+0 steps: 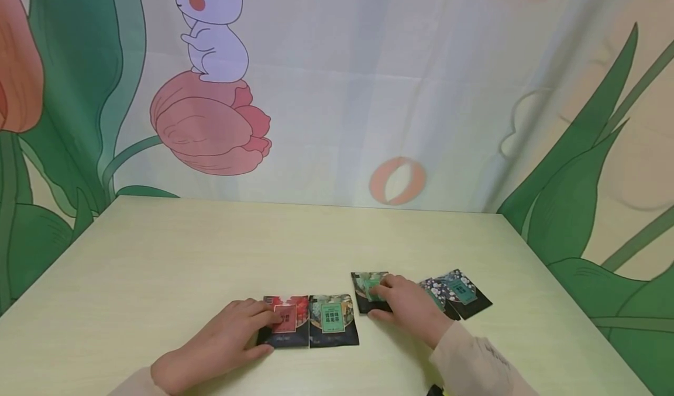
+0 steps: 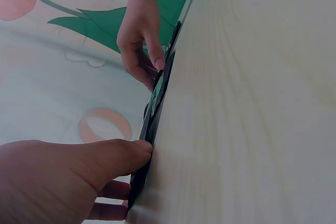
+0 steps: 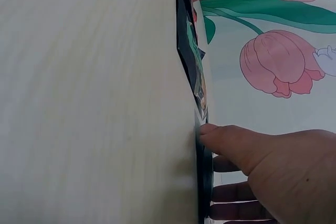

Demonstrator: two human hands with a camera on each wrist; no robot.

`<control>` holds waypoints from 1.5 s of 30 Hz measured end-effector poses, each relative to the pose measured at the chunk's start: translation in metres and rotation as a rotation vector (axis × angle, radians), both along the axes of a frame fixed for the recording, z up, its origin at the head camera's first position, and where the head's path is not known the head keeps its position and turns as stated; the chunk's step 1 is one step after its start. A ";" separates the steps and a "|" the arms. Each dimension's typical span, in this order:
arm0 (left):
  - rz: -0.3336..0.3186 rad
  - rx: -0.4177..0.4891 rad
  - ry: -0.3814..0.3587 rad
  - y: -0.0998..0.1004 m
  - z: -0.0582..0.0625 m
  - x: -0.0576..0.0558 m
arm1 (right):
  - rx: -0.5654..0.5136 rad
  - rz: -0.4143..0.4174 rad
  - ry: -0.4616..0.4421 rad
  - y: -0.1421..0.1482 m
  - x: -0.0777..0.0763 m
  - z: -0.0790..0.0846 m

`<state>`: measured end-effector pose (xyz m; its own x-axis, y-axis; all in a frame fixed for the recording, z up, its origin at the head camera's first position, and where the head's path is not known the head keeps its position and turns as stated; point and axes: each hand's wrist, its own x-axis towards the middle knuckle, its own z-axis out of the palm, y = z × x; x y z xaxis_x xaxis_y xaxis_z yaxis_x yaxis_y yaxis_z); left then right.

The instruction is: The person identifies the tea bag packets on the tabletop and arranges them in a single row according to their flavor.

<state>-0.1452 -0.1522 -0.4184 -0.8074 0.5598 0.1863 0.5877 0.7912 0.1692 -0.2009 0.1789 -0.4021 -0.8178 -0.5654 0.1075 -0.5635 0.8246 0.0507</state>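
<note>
My left hand (image 1: 223, 334) holds a red-and-black tea sachet (image 1: 295, 329), fingers over its label and thumb at its near edge. Flat beside it lies a green-labelled tea sachet (image 1: 333, 321) with an orange-toned picture. Farther right, my right hand (image 1: 413, 307) grips another green-and-black tea sachet (image 1: 362, 291), thumb at its near edge, and partly hides it. Two dark floral sachets lie past that hand: one (image 1: 433, 288) is partly covered by it, the other (image 1: 463, 293) sits at an angle. Both thumbs touch sachet edges in the wrist views.
The pale wooden table (image 1: 174, 255) reaches back to a printed curtain (image 1: 326, 103) with tulips and a white animal. At the bottom edge, a small black-and-yellow thing (image 1: 434, 391) shows partly near the right sleeve (image 1: 476, 361).
</note>
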 end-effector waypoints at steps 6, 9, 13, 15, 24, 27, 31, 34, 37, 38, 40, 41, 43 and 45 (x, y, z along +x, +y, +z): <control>-0.004 0.001 -0.005 0.000 0.000 0.000 | -0.010 0.016 0.018 0.002 0.006 -0.002; -0.005 0.004 -0.003 0.000 0.000 0.000 | -0.012 0.014 0.019 0.002 0.009 -0.002; 0.001 0.001 -0.004 0.000 -0.001 -0.001 | -0.001 0.012 0.011 0.002 0.012 -0.002; 0.002 -0.002 -0.004 -0.001 -0.001 -0.001 | 0.003 0.016 0.011 0.002 0.014 -0.002; -0.001 0.000 0.005 0.000 -0.001 -0.001 | 0.000 0.029 0.013 0.003 0.024 -0.001; 0.000 0.007 0.006 0.000 -0.001 0.000 | -0.002 0.023 0.001 0.002 0.027 -0.001; -0.001 0.008 0.008 -0.001 -0.001 0.000 | -0.004 0.017 -0.012 0.001 0.032 0.000; -0.001 0.003 0.011 -0.001 -0.002 0.000 | -0.002 0.023 -0.003 0.001 0.035 0.000; 0.000 -0.002 0.012 -0.001 -0.002 -0.001 | -0.003 0.032 0.011 0.001 0.037 0.000; 0.001 -0.003 0.011 -0.001 -0.002 -0.001 | -0.003 0.037 0.018 0.001 0.038 -0.001; 0.001 -0.002 0.012 -0.001 -0.002 0.000 | -0.005 0.041 0.028 0.000 0.039 -0.002; 0.001 0.000 0.012 -0.001 -0.002 0.000 | -0.009 0.043 0.030 0.001 0.039 -0.002; -0.001 0.002 0.014 -0.001 -0.002 0.000 | -0.017 0.046 0.036 0.001 0.040 -0.003; -0.010 0.002 0.023 -0.002 -0.001 0.000 | -0.028 0.047 0.037 0.002 0.041 -0.004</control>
<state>-0.1453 -0.1537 -0.4197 -0.7973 0.5675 0.2056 0.5993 0.7849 0.1573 -0.1602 0.1808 -0.4060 -0.7855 -0.5995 0.1535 -0.5997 0.7986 0.0500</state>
